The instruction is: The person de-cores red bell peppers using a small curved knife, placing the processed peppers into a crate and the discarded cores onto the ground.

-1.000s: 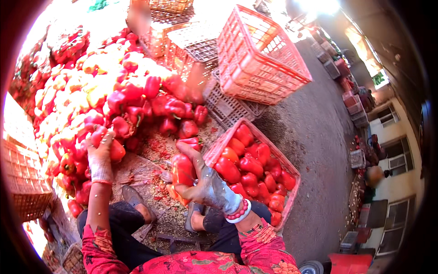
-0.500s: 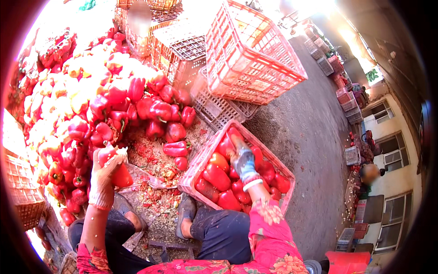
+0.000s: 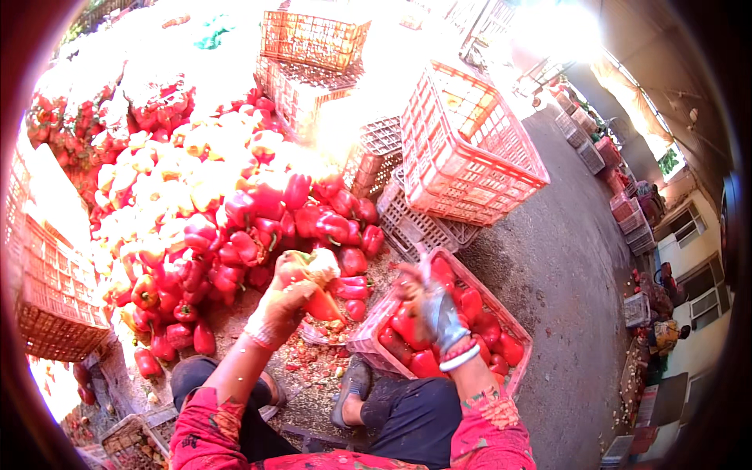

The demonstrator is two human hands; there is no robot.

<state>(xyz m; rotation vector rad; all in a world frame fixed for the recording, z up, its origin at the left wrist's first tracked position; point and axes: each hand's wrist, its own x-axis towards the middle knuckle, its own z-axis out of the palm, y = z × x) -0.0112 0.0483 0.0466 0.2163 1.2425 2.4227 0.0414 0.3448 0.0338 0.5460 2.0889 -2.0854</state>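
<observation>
My left hand [image 3: 283,301], in a pale glove, is closed around a red bell pepper [image 3: 323,306]; a pale, whitish piece [image 3: 321,266] shows at the top of that grip. Over a pink plastic crate [image 3: 520,374] is my right hand [image 3: 435,309], in a grey-blue glove. Its fingers are smeared by motion, and whether they hold anything is unclear. Red bell peppers [image 3: 487,329] fill much of this crate. A large heap of red bell peppers [image 3: 227,227] lies beyond my left hand, washed out by sunlight in its middle.
A tall pink crate [image 3: 470,168] stands tilted on a grey crate [image 3: 407,219] past the pepper crate. More crates [image 3: 313,39] are stacked at the back, and others [image 3: 59,290] at far left. Scraps and seeds litter the ground by my feet. People sit along the right-hand wall.
My right hand has lifted back from among the peppers in the crate. My left hand with its pepper has come toward the crate. The whole view has shifted, moving the scene right and down.
</observation>
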